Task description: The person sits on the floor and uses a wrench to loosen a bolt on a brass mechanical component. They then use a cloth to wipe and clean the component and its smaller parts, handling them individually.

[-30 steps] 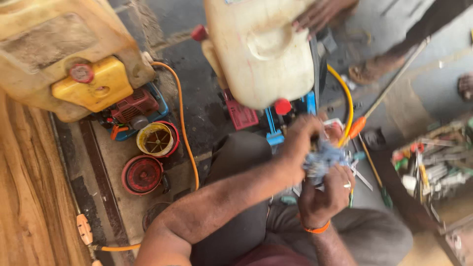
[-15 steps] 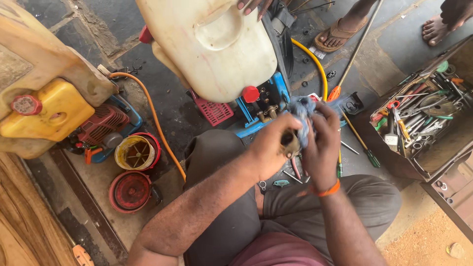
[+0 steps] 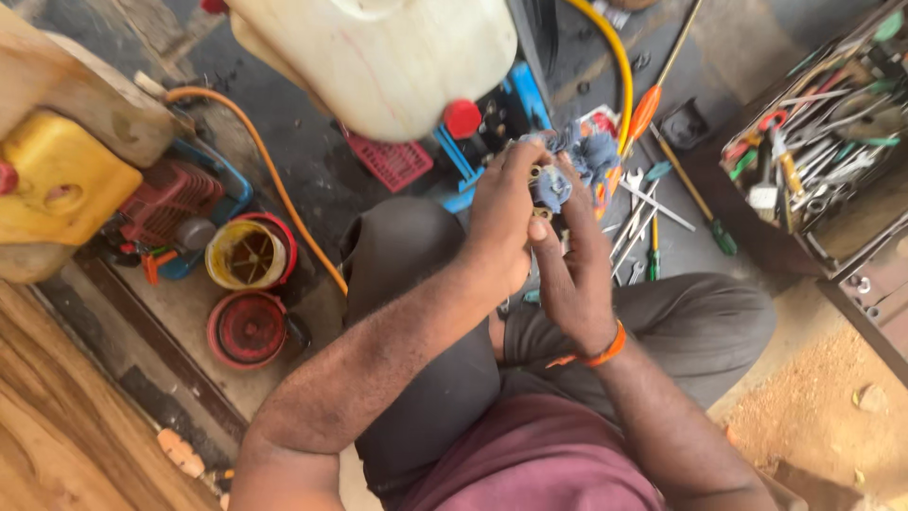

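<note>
Both hands meet over a small metal part (image 3: 541, 180) wrapped in a blue rag (image 3: 579, 156), held just above the person's knees. The left hand (image 3: 504, 222) is clamped around the part from below, fingers curled tight; the right hand (image 3: 574, 274) presses the rag against it with thumb and fingertips. Wiping appears to be mid-way: the rag covers much of the part, so how clean it is cannot be told. Loose spanners (image 3: 643, 213) lie just beyond the right hand; a cream plastic tank (image 3: 378, 57) stands past the left.
</note>
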